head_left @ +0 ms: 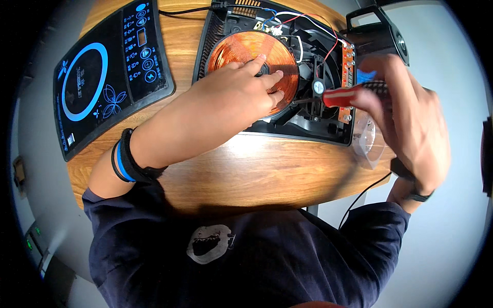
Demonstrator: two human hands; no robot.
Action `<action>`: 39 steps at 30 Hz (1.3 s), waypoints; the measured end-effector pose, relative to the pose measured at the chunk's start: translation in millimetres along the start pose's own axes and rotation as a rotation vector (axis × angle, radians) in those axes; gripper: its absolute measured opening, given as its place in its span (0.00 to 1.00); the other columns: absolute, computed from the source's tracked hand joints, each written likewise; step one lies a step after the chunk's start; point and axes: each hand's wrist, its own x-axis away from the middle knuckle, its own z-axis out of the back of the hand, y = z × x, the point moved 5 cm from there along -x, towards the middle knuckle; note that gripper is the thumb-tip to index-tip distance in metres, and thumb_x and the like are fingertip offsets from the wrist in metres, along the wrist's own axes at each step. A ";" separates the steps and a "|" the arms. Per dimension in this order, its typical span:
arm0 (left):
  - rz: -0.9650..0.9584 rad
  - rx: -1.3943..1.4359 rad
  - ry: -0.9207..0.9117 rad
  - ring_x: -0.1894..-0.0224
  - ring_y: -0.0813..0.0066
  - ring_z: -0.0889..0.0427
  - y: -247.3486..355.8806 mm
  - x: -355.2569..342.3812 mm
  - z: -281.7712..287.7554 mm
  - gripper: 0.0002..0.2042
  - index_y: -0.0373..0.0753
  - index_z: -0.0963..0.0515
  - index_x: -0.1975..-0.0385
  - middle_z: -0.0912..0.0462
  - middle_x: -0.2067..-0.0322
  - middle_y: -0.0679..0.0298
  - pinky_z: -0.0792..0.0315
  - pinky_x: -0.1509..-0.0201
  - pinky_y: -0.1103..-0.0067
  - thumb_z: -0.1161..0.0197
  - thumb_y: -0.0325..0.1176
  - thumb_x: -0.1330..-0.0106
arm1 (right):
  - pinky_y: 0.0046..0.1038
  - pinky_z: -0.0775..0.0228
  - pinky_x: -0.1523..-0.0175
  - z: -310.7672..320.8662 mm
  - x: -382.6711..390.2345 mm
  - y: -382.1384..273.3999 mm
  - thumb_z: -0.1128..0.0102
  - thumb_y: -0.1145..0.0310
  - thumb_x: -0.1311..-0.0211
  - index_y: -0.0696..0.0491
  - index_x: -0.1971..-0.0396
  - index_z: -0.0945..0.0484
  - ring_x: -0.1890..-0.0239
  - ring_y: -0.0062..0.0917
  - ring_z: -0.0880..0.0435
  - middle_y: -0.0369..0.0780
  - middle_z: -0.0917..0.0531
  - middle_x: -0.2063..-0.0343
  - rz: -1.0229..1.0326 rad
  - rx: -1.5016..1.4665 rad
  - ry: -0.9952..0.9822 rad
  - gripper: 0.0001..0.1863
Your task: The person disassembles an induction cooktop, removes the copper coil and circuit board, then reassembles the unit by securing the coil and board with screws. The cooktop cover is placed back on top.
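Observation:
An opened induction cooker base [300, 131] lies on the wooden table, its round copper coil [231, 47] exposed at the left. My left hand [233, 92] rests on the coil with fingers spread, holding nothing. In my right hand [413, 115], blurred by motion, is a screwdriver [340, 96] with a red and black handle. Its dark shaft points left, at the coil's lower right edge; I cannot tell whether the tip touches a screw. Beneath the shaft sits a black cooling fan [318, 86]. A narrow orange circuit board [345, 114] lines the base's right side.
The cooker's black glass top panel [115, 46] lies at the left, with blue markings. By the table's right edge stands a clear plastic container [368, 146]. Beyond it is a black object with a handle [380, 38]. A black power cord [187, 11] runs along the back.

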 end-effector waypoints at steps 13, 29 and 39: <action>-0.077 -0.226 -0.070 0.19 0.34 0.30 8.9 0.2 -0.9 0.29 0.31 0.23 0.25 0.26 0.21 0.45 0.28 0.19 0.56 0.41 0.25 0.28 | 0.38 0.12 0.51 3.8 4.7 4.0 0.27 0.80 0.37 0.60 0.52 0.19 0.49 0.44 0.09 0.45 0.18 0.46 -0.021 -0.158 -0.064 0.15; -0.059 -0.281 -0.118 0.18 0.34 0.33 12.3 -1.2 -3.5 0.29 0.30 0.23 0.26 0.29 0.20 0.45 0.28 0.19 0.53 0.40 0.24 0.29 | 0.41 0.12 0.48 2.4 -5.5 4.6 0.22 0.61 0.34 0.58 0.50 0.19 0.45 0.43 0.08 0.45 0.15 0.49 0.148 -0.224 0.045 0.22; -0.059 -0.329 -0.131 0.18 0.36 0.32 12.5 -0.9 -5.9 0.28 0.32 0.23 0.25 0.27 0.20 0.45 0.29 0.19 0.56 0.40 0.26 0.27 | 0.39 0.15 0.53 3.5 -6.1 1.6 0.17 0.57 0.41 0.58 0.48 0.18 0.52 0.41 0.10 0.45 0.15 0.50 0.234 -0.266 0.094 0.28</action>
